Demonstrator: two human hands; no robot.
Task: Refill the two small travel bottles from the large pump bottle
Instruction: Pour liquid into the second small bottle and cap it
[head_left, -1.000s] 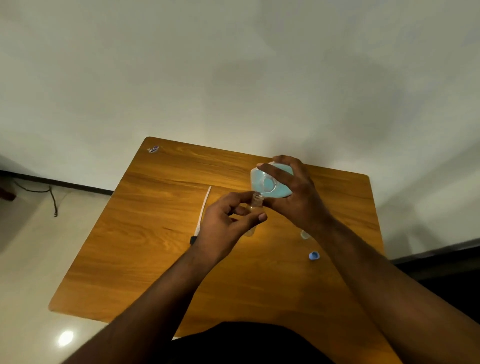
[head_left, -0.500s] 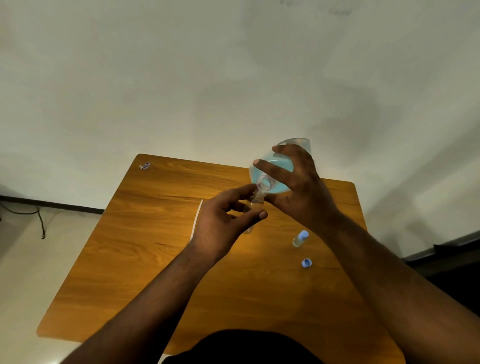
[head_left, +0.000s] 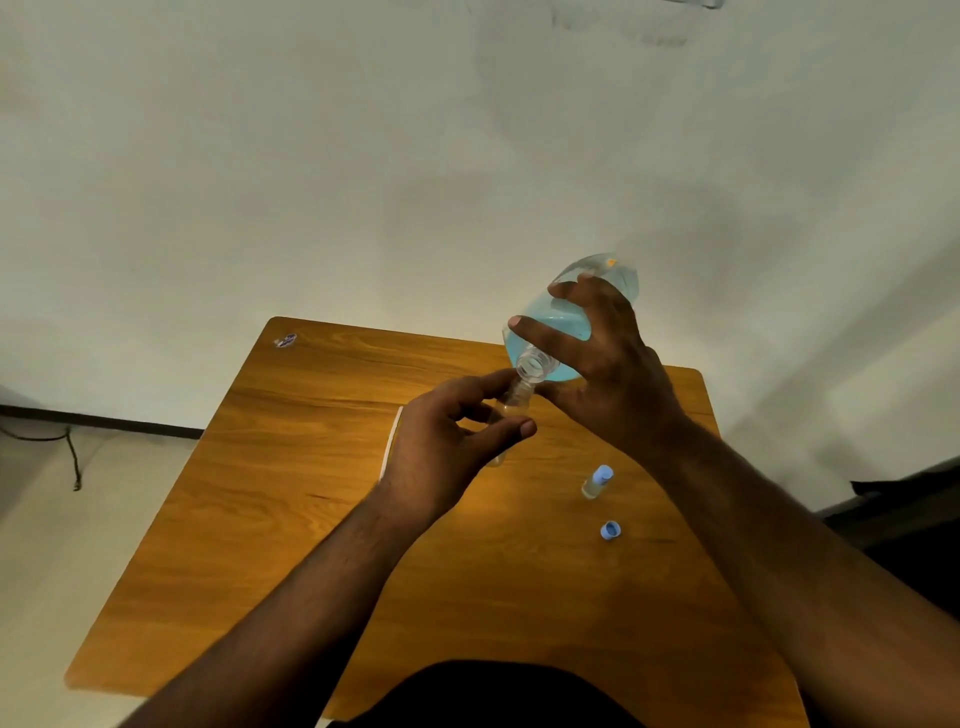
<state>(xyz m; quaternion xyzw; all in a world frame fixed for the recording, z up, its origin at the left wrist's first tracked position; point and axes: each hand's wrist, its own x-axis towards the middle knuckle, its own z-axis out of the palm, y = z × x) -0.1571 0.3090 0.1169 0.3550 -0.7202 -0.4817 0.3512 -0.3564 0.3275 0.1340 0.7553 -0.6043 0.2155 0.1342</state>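
The head view shows two hands, one large bottle, two small travel bottles and one loose blue cap. The right hand (head_left: 613, 374) holds the large bottle (head_left: 571, 322) tilted mouth-down above the far side of the bench (head_left: 291, 519), its fingers (head_left: 550, 330) spread and curled around the clear body; blue liquid pools toward the open neck. The left hand (head_left: 447, 447) pinches the open travel bottle (head_left: 511, 405) between thumb and curled fingers, with its neck pointing up and touching the large bottle's mouth. The second travel bottle (head_left: 597, 482), wearing a blue cap, stands on the bench just beside the right wrist, and the loose cap (head_left: 610, 530) lies near it, closer to the person. A thin white strip (head_left: 389, 441) lies on the bench, partly hidden behind the left hand. A small sticker (head_left: 285, 340) sits at the far left corner. The bench's left half and near side are bare wood; its far edge runs close to a pale wall (head_left: 363, 156).
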